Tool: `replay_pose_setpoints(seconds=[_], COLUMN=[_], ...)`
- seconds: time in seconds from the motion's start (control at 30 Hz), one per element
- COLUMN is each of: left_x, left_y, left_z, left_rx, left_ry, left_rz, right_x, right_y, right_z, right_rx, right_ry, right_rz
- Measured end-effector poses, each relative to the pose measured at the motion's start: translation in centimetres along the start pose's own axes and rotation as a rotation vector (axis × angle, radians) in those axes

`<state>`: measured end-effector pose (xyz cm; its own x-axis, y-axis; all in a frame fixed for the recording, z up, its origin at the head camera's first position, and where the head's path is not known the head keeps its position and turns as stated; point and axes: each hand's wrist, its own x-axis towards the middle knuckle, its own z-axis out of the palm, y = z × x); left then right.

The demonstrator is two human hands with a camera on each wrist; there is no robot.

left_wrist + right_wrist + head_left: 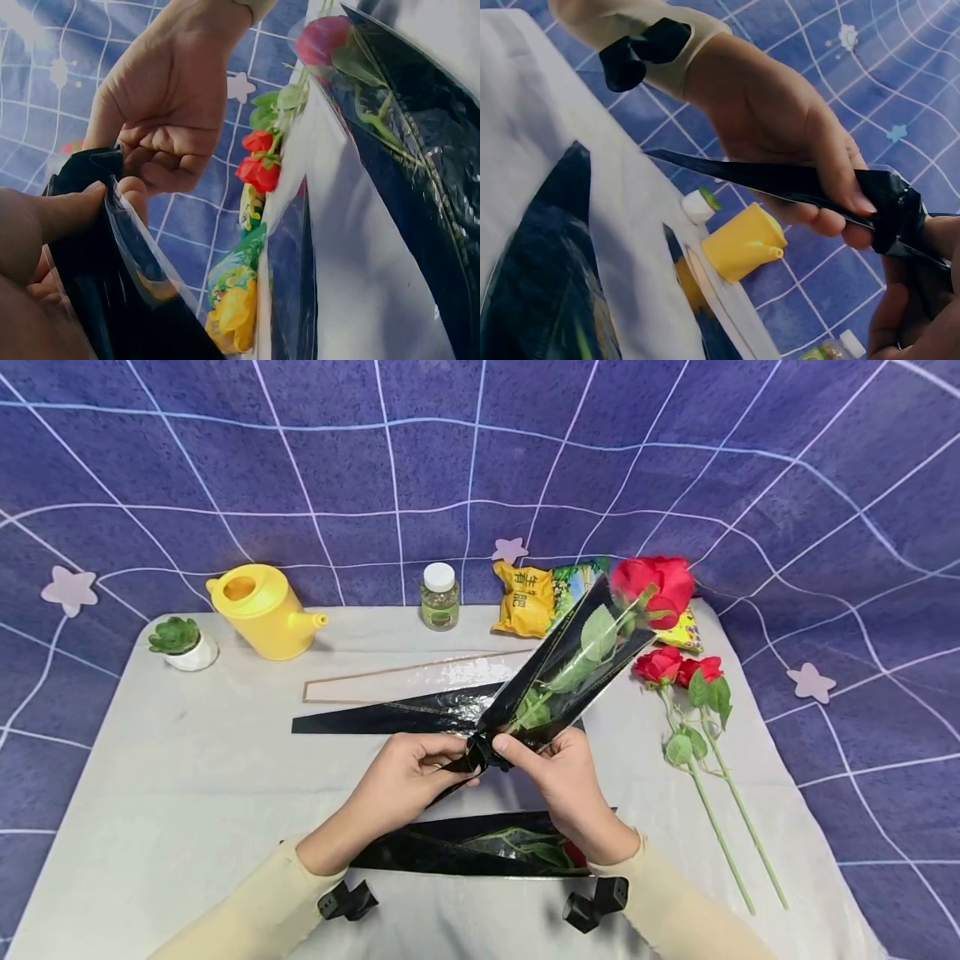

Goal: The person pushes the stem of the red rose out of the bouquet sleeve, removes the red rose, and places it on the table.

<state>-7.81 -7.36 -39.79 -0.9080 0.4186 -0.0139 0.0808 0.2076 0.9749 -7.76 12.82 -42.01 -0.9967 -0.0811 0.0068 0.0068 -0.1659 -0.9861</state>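
Observation:
Both hands hold a red rose (654, 587) in a black-edged clear flower sleeve (573, 672), bloom tilted up to the right. Its neck is gathered into a black bunched knot (489, 750). My left hand (401, 777) pinches the narrow black tail (772, 180) just below the knot. My right hand (568, 781) grips the sleeve at the knot, thumb on top; its other fingers are mostly hidden behind. Under the forearms lies a second wrapped rose (480, 847) in a similar sleeve. Beyond the hands lies a flat black sleeve (375, 718).
A brown-edged clear sleeve (375, 687) lies farther back. Two loose roses (693, 735) with long stems lie at right. Along the back stand a succulent pot (191, 652), a yellow watering can (262, 614), a white-lidded jar (440, 602) and a yellow packet (521, 602).

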Motion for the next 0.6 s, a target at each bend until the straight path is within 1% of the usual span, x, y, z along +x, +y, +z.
replay_pose_setpoints(seconds=[0.1,0.17,0.23,0.33,0.4,0.53,0.6], left_x=[0.1,0.0,-0.2,-0.5,-0.7,-0.8,-0.7], left_y=[-1.0,-1.1,-1.3,-1.7,-1.8,-1.5,-1.3], left_z=[-0.4,-0.8,-1.3,-1.9,-2.1,-2.0,-1.8], left_rx=[-0.007,0.059,0.138,0.259,0.279,0.285,0.276], left_ry=[-0.018,-0.019,-0.02,-0.018,-0.025,-0.036,-0.039], left_rz=[0.016,0.037,0.056,0.078,0.075,0.04,0.03], right_x=[0.3,0.5,0.9,1.4,1.5,1.2,1.0], right_y=[-0.5,-1.0,-1.6,-2.1,-2.2,-1.9,-1.7], right_z=[-0.5,-0.9,-1.4,-1.9,-1.9,-1.6,-1.4], right_rx=[-0.005,0.02,0.096,0.171,0.192,0.143,0.113], right_ry=[-0.011,0.0,0.026,0.069,0.082,0.09,0.091], right_rz=[0.011,0.011,-0.01,-0.037,-0.036,-0.012,-0.018])
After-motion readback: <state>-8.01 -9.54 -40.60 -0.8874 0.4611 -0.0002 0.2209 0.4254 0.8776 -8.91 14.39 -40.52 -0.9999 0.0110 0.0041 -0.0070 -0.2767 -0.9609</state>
